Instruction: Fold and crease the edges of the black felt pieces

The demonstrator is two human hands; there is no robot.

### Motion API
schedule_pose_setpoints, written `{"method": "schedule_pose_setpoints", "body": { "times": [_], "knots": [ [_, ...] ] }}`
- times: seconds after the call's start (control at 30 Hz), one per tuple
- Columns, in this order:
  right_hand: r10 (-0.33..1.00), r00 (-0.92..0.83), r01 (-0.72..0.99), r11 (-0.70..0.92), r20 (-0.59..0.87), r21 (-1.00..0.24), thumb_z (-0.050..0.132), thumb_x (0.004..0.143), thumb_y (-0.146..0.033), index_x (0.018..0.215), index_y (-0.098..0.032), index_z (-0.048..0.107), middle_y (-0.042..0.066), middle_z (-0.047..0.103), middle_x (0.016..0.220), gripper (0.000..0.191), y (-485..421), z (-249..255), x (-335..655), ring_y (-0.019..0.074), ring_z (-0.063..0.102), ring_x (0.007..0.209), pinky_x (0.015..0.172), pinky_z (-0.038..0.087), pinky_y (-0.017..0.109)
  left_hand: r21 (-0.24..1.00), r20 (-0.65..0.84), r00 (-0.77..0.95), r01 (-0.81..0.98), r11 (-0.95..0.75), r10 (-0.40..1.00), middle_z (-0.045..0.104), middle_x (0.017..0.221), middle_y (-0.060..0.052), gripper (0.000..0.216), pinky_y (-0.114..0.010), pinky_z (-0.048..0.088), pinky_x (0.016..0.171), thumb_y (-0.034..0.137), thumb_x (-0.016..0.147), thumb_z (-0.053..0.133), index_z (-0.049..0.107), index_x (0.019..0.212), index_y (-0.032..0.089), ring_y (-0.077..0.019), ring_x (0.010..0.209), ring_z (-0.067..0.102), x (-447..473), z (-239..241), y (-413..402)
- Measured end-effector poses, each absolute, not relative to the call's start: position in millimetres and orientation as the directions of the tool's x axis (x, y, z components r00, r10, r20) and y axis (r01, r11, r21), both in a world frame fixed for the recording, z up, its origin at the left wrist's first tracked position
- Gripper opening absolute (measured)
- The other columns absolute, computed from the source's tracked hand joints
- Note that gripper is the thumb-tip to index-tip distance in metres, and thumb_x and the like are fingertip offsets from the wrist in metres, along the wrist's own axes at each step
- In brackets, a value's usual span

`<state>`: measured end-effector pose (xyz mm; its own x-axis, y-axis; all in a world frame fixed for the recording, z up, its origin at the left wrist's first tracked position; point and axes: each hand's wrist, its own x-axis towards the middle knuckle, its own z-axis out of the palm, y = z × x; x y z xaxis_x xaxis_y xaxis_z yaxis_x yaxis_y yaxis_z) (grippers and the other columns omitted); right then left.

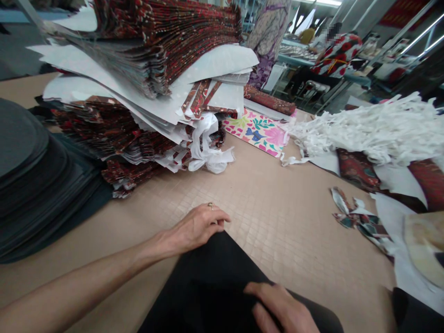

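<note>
A black piece of fabric lies on the tan table right in front of me. My left hand, with a ring on one finger, pinches the far corner of this black fabric. My right hand rests on the fabric's near part at the bottom edge of the view, fingers curled and pressing down on it.
A tall stack of red patterned cloth and white paper stands behind. Dark grey round pieces are piled at left. White strips and floral fabric lie at right. Other people work in the background.
</note>
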<state>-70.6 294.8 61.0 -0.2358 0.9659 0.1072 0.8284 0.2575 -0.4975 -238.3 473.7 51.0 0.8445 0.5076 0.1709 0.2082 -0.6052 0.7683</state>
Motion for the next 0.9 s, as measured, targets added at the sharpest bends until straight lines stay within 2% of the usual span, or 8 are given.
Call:
{"method": "schedule_pose_setpoints", "body": {
  "times": [0.07,0.13,0.23,0.33,0.47,0.53,0.73,0.9],
  "knots": [
    [0.998,-0.059,0.837,0.035,-0.026,-0.546,0.047,0.087,-0.033,0.099,-0.021,0.062,0.001,0.070,0.079,0.022,303.8,58.3,-70.2,0.0131,0.067,0.067,0.059,0.052,0.018,0.812,0.159,0.753,0.268,-0.518,0.638,0.062,0.090,-0.003,0.024,-0.026,0.044,0.074,0.007,0.079,0.054,0.059,0.101,0.015,-0.0142,0.082,0.055,-245.8,54.5,476.3],
    [0.993,0.057,0.809,-0.108,-0.107,-0.578,0.056,0.081,-0.035,0.098,-0.018,0.063,0.005,0.070,0.085,0.026,311.0,52.0,-71.5,0.0181,0.068,0.076,0.063,0.054,0.023,0.873,0.101,0.698,0.279,-0.400,0.708,0.061,0.095,-0.004,0.024,-0.026,0.046,0.074,0.013,0.080,0.054,0.058,0.103,0.016,-0.0135,0.081,0.055,-256.0,57.8,473.5],
    [0.983,0.063,0.742,-0.161,-0.171,-0.650,0.058,0.079,-0.036,0.094,-0.018,0.065,0.005,0.070,0.087,0.025,318.4,41.7,-76.0,0.0199,0.068,0.078,0.064,0.055,0.026,0.925,-0.028,0.702,0.288,-0.248,0.712,0.062,0.089,-0.002,0.025,-0.025,0.047,0.069,0.021,0.081,0.054,0.058,0.105,0.017,-0.0123,0.075,0.055,-273.0,57.7,460.5],
    [0.979,0.167,0.742,-0.205,-0.121,-0.639,0.052,0.083,-0.041,0.089,-0.018,0.066,0.004,0.070,0.080,0.027,320.7,33.1,-82.6,0.0192,0.067,0.072,0.060,0.053,0.026,0.918,-0.066,0.652,0.335,-0.210,0.755,0.061,0.087,-0.002,0.028,-0.023,0.047,0.064,0.017,0.079,0.056,0.057,0.106,0.018,-0.0122,0.072,0.055,-285.7,50.6,444.3],
    [0.968,0.223,0.832,-0.129,0.112,-0.540,0.053,0.082,-0.045,0.085,-0.020,0.067,0.003,0.069,0.072,0.029,321.8,22.3,-91.2,0.0175,0.063,0.060,0.055,0.051,0.026,0.872,0.112,0.664,0.292,-0.394,0.740,0.059,0.094,-0.005,0.020,-0.028,0.046,0.078,0.011,0.082,0.052,0.059,0.100,0.017,-0.0153,0.086,0.054,-291.9,38.1,429.8],
    [0.959,0.243,0.835,-0.132,0.144,-0.534,0.053,0.081,-0.047,0.084,-0.021,0.067,0.002,0.068,0.073,0.030,325.2,19.2,-95.9,0.0165,0.062,0.059,0.056,0.050,0.026,0.841,0.169,0.680,0.278,-0.464,0.714,0.058,0.096,-0.005,0.018,-0.029,0.043,0.083,0.011,0.085,0.051,0.059,0.100,0.017,-0.0163,0.092,0.053,-291.1,32.4,427.9],
    [0.923,0.380,0.683,-0.320,-0.055,-0.657,0.051,0.079,-0.055,0.080,-0.022,0.066,0.004,0.067,0.077,0.037,339.5,17.1,-106.9,0.0187,0.060,0.068,0.064,0.049,0.031,0.832,0.109,0.641,0.360,-0.423,0.760,0.058,0.094,-0.004,0.017,-0.030,0.043,0.081,0.015,0.083,0.056,0.057,0.100,0.018,-0.0170,0.089,0.051,-283.6,22.6,437.4],
    [0.916,0.382,0.597,-0.344,-0.120,-0.725,0.056,0.073,-0.057,0.078,-0.021,0.068,0.005,0.068,0.075,0.038,342.7,9.8,-103.0,0.0191,0.062,0.070,0.065,0.049,0.029,0.657,0.263,0.769,0.300,-0.691,0.583,0.056,0.091,-0.007,0.027,-0.034,0.041,0.079,0.009,0.089,0.038,0.055,0.108,0.017,-0.0186,0.087,0.048,-288.2,26.0,441.8]
  ]
}}
